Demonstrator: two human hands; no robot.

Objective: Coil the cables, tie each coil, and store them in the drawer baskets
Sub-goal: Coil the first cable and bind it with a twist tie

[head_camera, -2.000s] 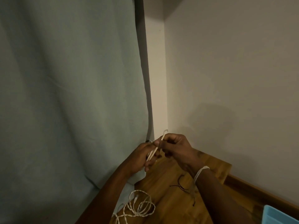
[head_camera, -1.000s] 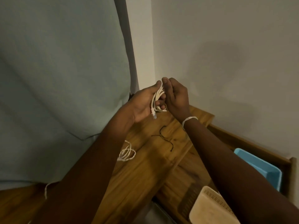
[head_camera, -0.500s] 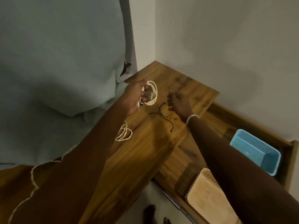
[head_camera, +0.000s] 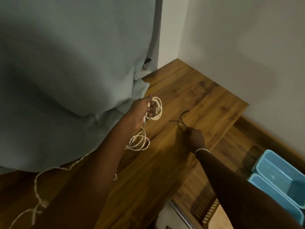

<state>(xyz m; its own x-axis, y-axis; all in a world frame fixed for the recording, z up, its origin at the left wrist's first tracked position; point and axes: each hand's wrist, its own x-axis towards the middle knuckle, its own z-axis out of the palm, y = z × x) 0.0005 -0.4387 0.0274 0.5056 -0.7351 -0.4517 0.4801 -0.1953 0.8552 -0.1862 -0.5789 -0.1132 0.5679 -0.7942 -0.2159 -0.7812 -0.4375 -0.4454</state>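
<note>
My left hand [head_camera: 141, 111] holds a coiled white cable [head_camera: 156, 110] above the wooden tabletop [head_camera: 198, 96]. To its right, my right hand [head_camera: 196, 138] rests low on the wood, its fingertips pinching one end of a thin black tie [head_camera: 181, 120] that lies on the surface. A second white braided cable [head_camera: 140, 142] lies in loose loops under my left forearm and trails off to the lower left. Two blue baskets [head_camera: 280, 177] sit in the open drawer at the right, and a beige basket [head_camera: 212, 214] sits nearer to me.
A grey-green curtain [head_camera: 74, 63] hangs over the left half of the view and drapes onto the tabletop. White walls meet in a corner behind the table. The open drawer [head_camera: 234, 149] juts out below the table's right edge.
The view has tilted down from the wall to the table. My hands came apart: the left kept the white coil, the right dropped to the black tie on the wood.
</note>
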